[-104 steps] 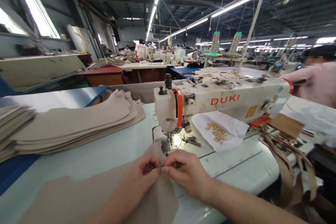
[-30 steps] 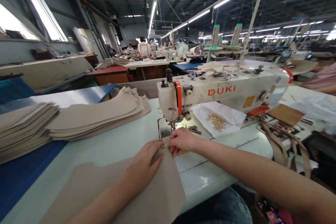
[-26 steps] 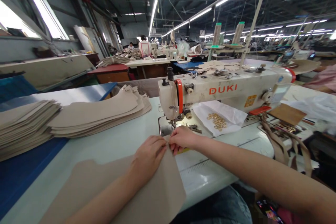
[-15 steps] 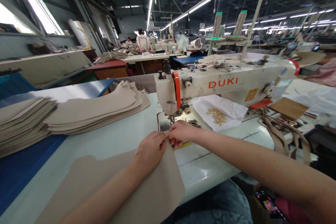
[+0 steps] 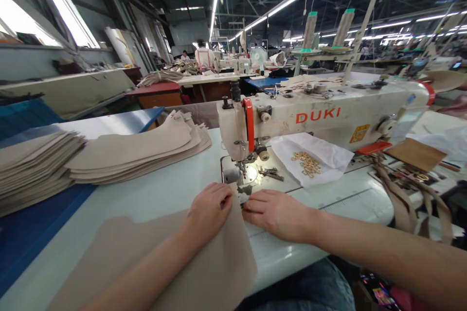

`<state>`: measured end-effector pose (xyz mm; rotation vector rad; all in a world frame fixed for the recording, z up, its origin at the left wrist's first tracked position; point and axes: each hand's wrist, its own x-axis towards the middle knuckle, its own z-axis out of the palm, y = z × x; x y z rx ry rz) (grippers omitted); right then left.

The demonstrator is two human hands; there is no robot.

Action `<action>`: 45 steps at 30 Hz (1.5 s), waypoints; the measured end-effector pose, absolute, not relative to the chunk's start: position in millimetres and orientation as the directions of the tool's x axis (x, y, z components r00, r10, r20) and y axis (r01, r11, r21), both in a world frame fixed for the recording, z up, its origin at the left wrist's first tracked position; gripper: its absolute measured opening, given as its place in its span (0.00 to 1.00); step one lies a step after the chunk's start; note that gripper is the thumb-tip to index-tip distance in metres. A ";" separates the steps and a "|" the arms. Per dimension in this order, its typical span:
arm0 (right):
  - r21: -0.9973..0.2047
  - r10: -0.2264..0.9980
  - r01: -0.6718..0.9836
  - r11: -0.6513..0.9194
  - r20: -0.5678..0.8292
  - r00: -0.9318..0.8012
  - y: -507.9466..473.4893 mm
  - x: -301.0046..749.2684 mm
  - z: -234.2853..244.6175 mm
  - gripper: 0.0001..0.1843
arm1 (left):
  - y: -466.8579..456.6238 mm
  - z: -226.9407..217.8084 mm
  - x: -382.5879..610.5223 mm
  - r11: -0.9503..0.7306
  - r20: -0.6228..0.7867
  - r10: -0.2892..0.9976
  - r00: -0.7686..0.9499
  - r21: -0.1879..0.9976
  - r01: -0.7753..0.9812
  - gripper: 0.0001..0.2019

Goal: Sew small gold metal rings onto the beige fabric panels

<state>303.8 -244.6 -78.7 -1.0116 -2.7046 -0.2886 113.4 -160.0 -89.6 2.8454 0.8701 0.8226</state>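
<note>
My left hand is closed on the upper edge of a beige fabric panel, just in front of the sewing machine's needle area. The panel spreads over the pale table, partly under my left forearm. My right hand lies low at the front of the metal needle plate, close to the panel's right edge. Its fingers are stretched toward the left, and I see nothing held in them; the undersides of the fingertips are hidden. A small dark metal tool rests on the plate beyond this hand.
Gold metal hardware pieces lie on white paper beneath the machine arm. Stacks of cut beige panels stand to the left. Beige straps hang at the right. A phone is low at right. People sit farther back.
My right hand has come away from my left hand and the fabric edge, moving right and toward me, uncovering the needle plate. My left hand stays on the panel. The view has shifted slightly.
</note>
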 end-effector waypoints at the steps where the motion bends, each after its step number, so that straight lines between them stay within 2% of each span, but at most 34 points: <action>1: 0.105 0.610 0.665 0.739 0.314 -0.728 -242.0 301.2 -80.1 0.08 | -159.7 -89.7 113.1 -0.840 0.476 0.533 0.699 0.201 0.504 0.08; 6: 0.090 0.605 0.701 0.707 0.437 -0.666 -228.8 290.4 -88.9 0.10 | -159.6 -87.1 110.7 -0.844 0.443 0.532 0.722 0.202 0.498 0.08; 12: 0.014 0.624 0.672 0.741 0.358 -0.695 -226.2 289.2 -94.4 0.08 | -157.6 -86.4 112.0 -0.862 0.445 0.500 0.743 0.170 0.478 0.08; 17: -0.018 0.634 0.676 0.737 0.366 -0.682 -227.1 289.2 -95.4 0.08 | -156.1 -91.1 112.2 -0.886 0.506 0.444 0.740 0.126 0.445 0.09; 31: -0.028 0.632 0.680 0.733 0.396 -0.666 -226.1 288.9 -98.1 0.08 | -155.2 -93.0 109.5 -0.907 0.589 0.394 0.706 0.125 0.402 0.10; 45: -0.036 0.639 0.683 0.729 0.393 -0.661 -226.3 288.4 -98.1 0.09 | -157.0 -91.6 112.0 -0.903 0.588 0.410 0.697 0.156 0.400 0.10</action>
